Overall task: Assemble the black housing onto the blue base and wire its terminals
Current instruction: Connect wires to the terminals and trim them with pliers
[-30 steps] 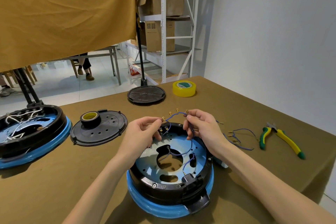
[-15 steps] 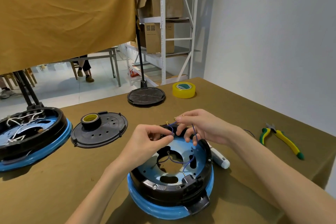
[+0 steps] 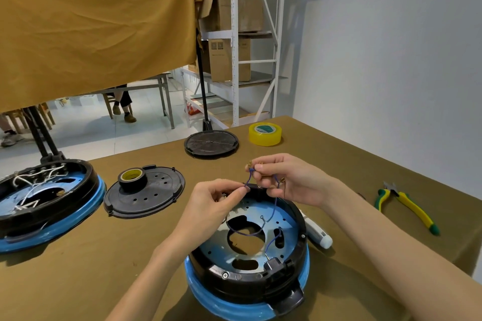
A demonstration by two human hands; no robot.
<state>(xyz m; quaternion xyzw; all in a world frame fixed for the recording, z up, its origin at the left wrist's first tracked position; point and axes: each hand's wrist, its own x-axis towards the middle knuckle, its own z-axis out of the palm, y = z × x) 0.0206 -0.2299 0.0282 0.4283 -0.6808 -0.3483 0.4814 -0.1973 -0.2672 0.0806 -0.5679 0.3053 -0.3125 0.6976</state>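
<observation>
A black housing [image 3: 300,232] sits on a blue base [image 3: 206,297] on the table in front of me. Thin blue wires [image 3: 272,210] with brass terminals run from inside the housing up to my hands. Over the housing's far rim, my left hand [image 3: 214,203] pinches one wire end between thumb and forefinger. To its right and slightly higher, my right hand [image 3: 289,177] pinches several wire ends, and brass terminals stick out of its fingers.
A second black-and-blue unit [image 3: 44,203] with white wires sits at far left. A black cover plate [image 3: 146,193] carries a tape roll [image 3: 131,177]. A round stand base [image 3: 211,143], yellow tape [image 3: 264,134], green-yellow pliers [image 3: 407,207] and a white pen-like tool [image 3: 317,232] lie around.
Both hands dropped toward the housing's far rim with the wires, then the right hand lifted a little. The loose wires on the table at right are out of sight behind my arm.
</observation>
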